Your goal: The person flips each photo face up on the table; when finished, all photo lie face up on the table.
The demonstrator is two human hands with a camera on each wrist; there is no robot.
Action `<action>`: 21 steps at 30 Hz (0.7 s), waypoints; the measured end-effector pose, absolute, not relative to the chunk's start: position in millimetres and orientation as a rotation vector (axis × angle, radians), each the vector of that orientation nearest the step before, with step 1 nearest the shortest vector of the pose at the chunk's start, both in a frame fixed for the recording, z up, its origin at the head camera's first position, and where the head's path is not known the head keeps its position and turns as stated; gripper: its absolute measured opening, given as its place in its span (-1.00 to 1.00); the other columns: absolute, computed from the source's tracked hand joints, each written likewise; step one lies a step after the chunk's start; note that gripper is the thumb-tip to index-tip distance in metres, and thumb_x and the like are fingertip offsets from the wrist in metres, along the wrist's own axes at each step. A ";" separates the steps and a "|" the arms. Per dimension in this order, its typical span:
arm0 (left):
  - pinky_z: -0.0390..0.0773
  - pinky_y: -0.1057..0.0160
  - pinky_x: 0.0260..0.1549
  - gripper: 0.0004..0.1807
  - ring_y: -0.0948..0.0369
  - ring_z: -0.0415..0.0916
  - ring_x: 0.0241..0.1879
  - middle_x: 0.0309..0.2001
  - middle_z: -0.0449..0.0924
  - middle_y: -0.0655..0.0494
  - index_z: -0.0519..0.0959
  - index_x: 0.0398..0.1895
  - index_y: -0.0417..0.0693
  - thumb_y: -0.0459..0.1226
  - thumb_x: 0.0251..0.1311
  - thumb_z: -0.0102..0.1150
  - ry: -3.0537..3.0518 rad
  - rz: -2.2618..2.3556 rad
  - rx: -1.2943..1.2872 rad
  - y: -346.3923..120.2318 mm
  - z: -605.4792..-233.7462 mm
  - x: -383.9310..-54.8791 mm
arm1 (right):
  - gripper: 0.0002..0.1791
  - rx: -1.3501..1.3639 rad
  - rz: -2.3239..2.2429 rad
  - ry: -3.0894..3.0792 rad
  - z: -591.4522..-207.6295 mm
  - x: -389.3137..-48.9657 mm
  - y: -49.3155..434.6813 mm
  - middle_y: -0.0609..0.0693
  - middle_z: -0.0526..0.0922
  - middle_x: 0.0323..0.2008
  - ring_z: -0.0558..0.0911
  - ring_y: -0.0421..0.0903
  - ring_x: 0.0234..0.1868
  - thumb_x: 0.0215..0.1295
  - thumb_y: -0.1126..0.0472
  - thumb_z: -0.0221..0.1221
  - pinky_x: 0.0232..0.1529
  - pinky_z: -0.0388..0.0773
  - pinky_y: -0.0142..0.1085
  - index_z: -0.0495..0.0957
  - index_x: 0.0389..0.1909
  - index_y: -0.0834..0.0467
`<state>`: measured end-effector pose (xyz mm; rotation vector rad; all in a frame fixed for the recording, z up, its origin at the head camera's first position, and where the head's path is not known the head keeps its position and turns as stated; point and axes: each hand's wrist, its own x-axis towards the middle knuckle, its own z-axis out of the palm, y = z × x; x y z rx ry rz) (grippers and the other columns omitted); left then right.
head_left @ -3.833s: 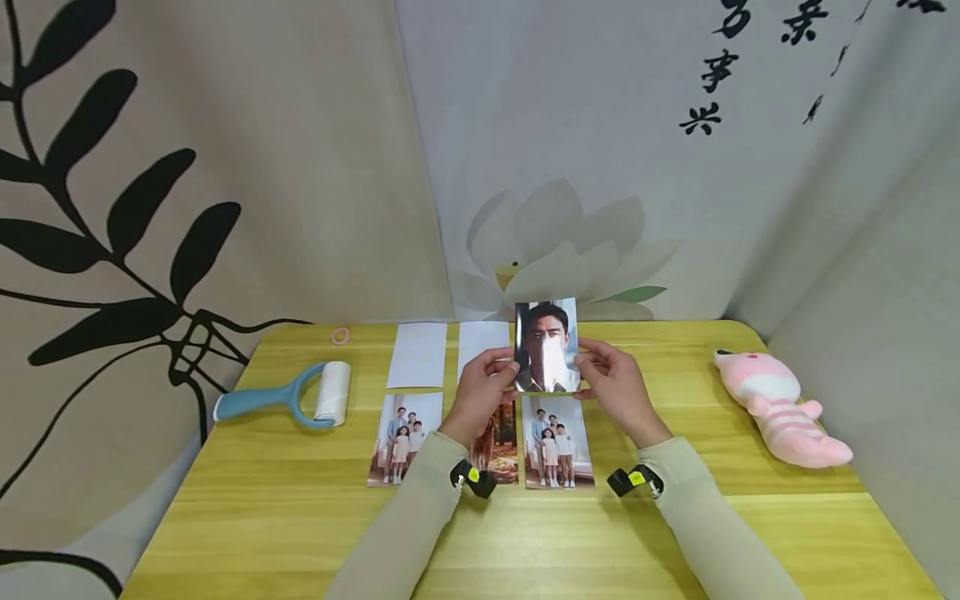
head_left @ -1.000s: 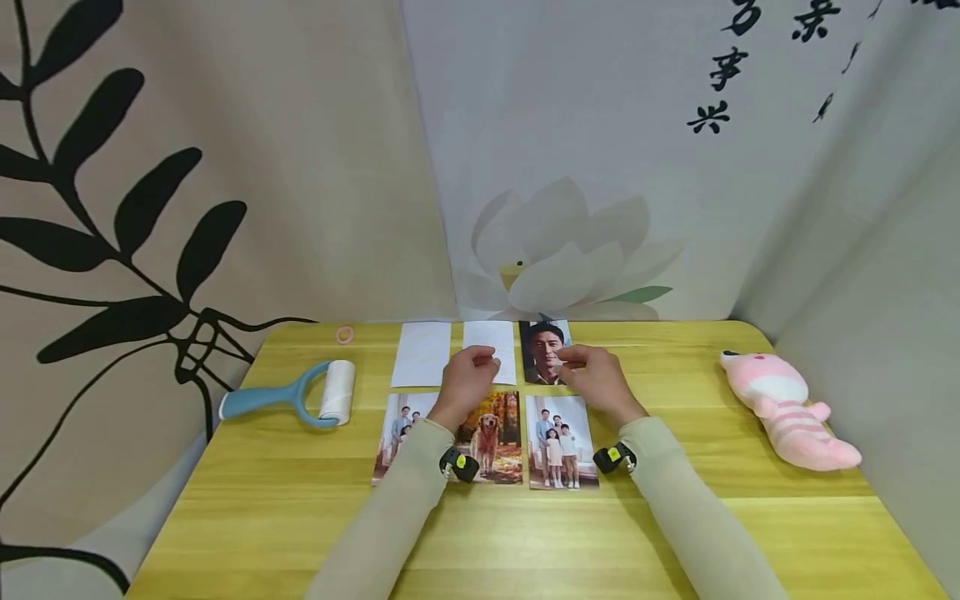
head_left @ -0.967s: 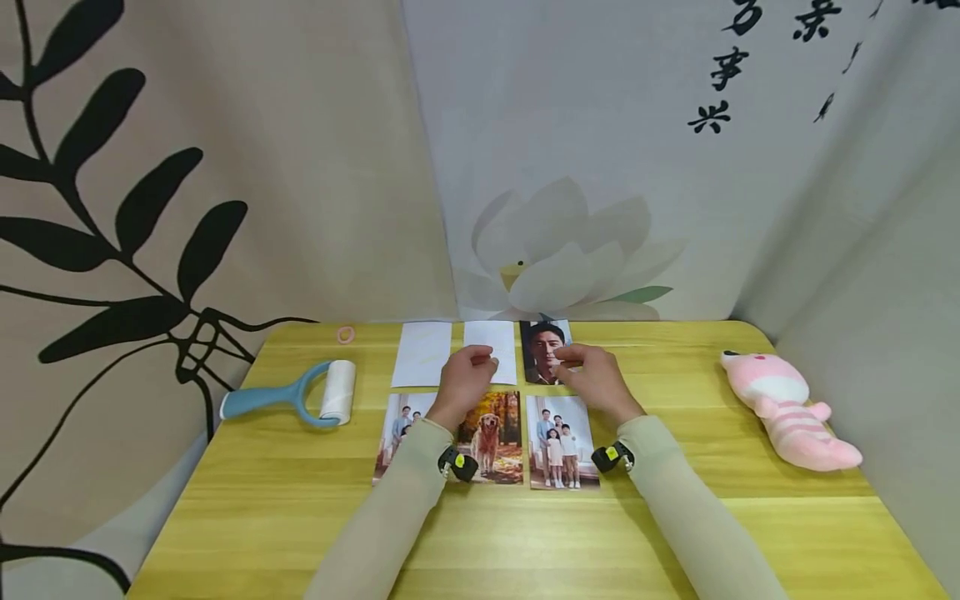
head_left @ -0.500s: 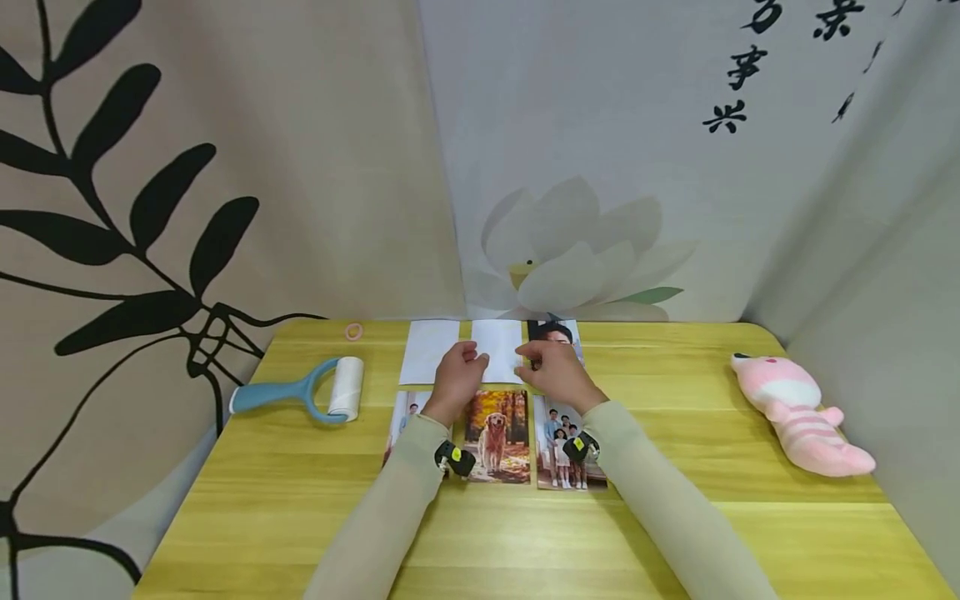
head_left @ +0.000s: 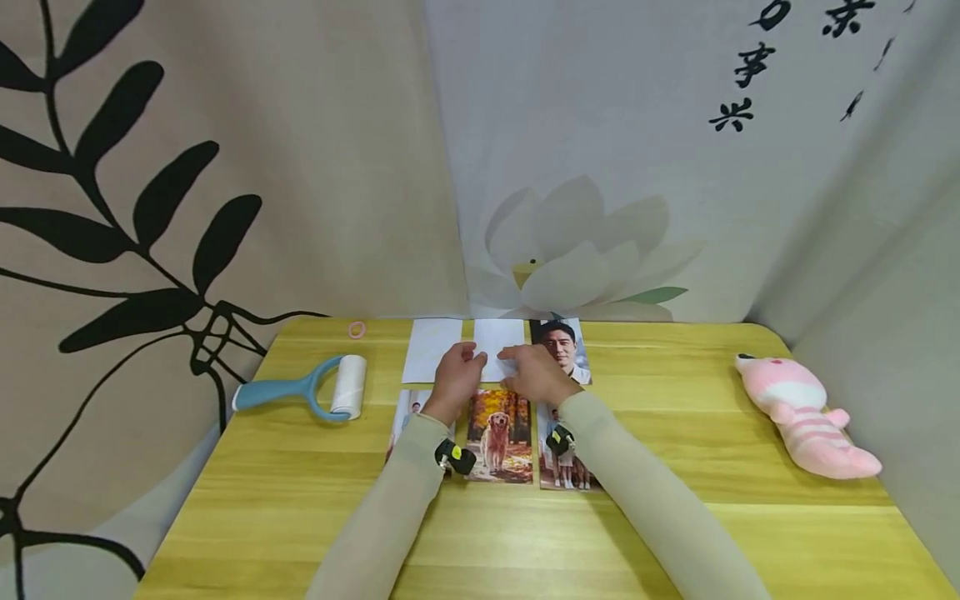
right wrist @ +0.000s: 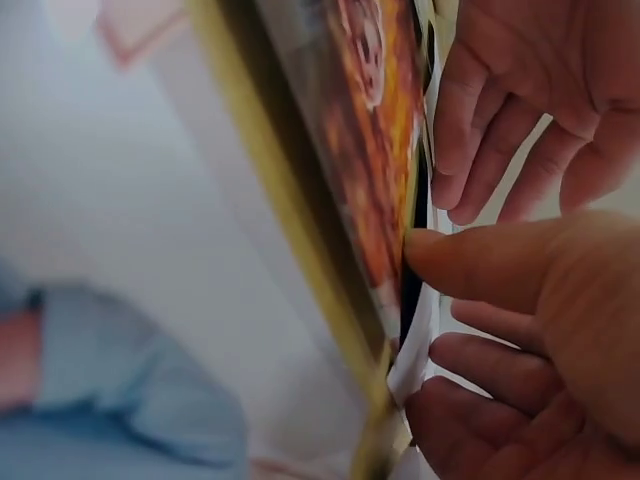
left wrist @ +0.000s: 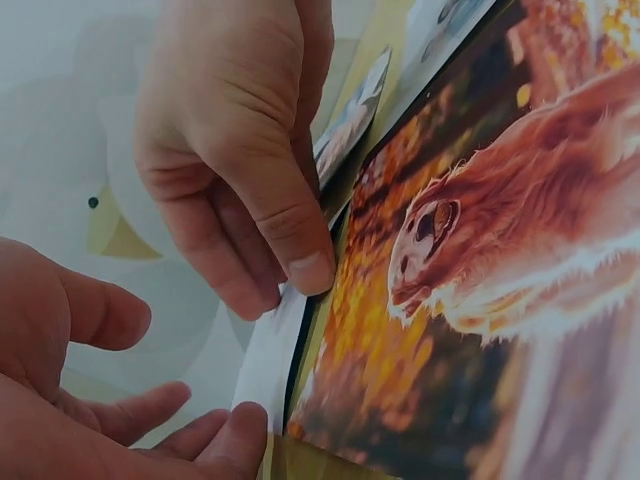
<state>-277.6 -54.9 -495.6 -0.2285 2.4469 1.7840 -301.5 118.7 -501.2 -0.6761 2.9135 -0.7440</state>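
In the head view, a white card (head_left: 498, 335) lies face down in the middle of the back row. My right hand (head_left: 538, 372) is at its near right part, index finger extended and thumb apart. In the left wrist view the right thumb (left wrist: 312, 268) is right at the card's near edge beside the dog photo (head_left: 498, 437). My left hand (head_left: 456, 379) is at the card's left side, fingers loosely bent with nothing between them. A portrait photo (head_left: 561, 343) lies face up to the right, partly behind my right hand. Another white card (head_left: 429, 350) is on the left.
Two family photos, the left one (head_left: 405, 410) and the right one (head_left: 551, 479), are partly hidden by my sleeves. A lint roller (head_left: 348, 387), a small pink ring (head_left: 357, 330) and a pink plush toy (head_left: 806, 417) are on the wooden table (head_left: 675, 467). A curtain (head_left: 600, 125) hangs behind.
The portrait photo, first held up in both hands, now lies at the back right. My right hand has let go of it and moved left to the middle white card; my left hand barely moves.
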 end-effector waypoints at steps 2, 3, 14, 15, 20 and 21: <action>0.44 -0.16 0.42 -0.43 -0.14 0.39 0.46 0.45 0.45 -0.21 0.42 0.47 -0.20 -0.10 0.54 0.11 2.450 1.792 -0.226 -55.7 -495.9 -277.8 | -0.48 -0.689 -0.737 2.915 -500.5 -302.7 118.7 0.17 0.71 0.26 0.69 0.15 0.23 0.31 0.19 0.45 0.28 0.60 0.02 0.66 0.27 0.20; 0.45 -0.16 0.42 -0.44 -0.14 0.40 0.45 0.44 0.46 -0.22 0.43 0.47 -0.20 -0.11 0.54 0.11 2.456 1.791 -0.228 -56.0 -496.4 -278.3 | -0.48 -0.694 -0.735 2.915 -499.5 -302.8 118.8 0.17 0.70 0.26 0.69 0.14 0.23 0.31 0.18 0.44 0.28 0.60 0.02 0.66 0.27 0.21; 0.56 -0.11 0.31 -0.43 -0.15 0.51 0.36 0.39 0.50 -0.26 0.38 0.50 -0.22 -0.24 0.50 0.17 2.476 1.880 -0.245 -52.6 -498.3 -281.4 | -0.47 -0.622 -0.882 2.909 -493.6 -301.2 122.5 0.15 0.63 0.35 0.63 0.13 0.33 0.38 0.15 0.31 0.35 0.57 0.03 0.61 0.33 0.20; 0.60 -0.09 0.27 -0.41 -0.16 0.53 0.32 0.38 0.49 -0.30 0.35 0.52 -0.24 -0.27 0.50 0.16 2.424 1.928 -0.267 -52.0 -499.3 -282.4 | -0.48 -0.619 -0.894 2.910 -493.9 -300.8 122.4 0.15 0.63 0.36 0.63 0.13 0.34 0.38 0.15 0.30 0.35 0.56 0.03 0.62 0.33 0.20; 0.74 0.16 0.05 -0.37 -0.03 0.66 0.06 0.42 0.42 -0.34 0.25 0.58 -0.31 -0.37 0.52 0.11 2.046 2.195 -0.397 -50.7 -505.4 -287.6 | -0.50 -0.648 -0.913 2.927 -495.5 -298.2 120.3 0.15 0.68 0.29 0.70 0.07 0.16 0.37 0.16 0.29 0.19 0.64 0.00 0.64 0.30 0.20; 0.75 0.21 0.01 -0.39 0.01 0.67 0.01 0.42 0.42 -0.33 0.26 0.58 -0.31 -0.38 0.53 0.09 1.983 2.233 -0.410 -50.7 -506.4 -288.4 | -0.51 -0.655 -0.910 2.932 -495.8 -298.1 119.9 0.15 0.69 0.27 0.71 0.05 0.09 0.37 0.16 0.29 0.15 0.64 -0.01 0.64 0.29 0.20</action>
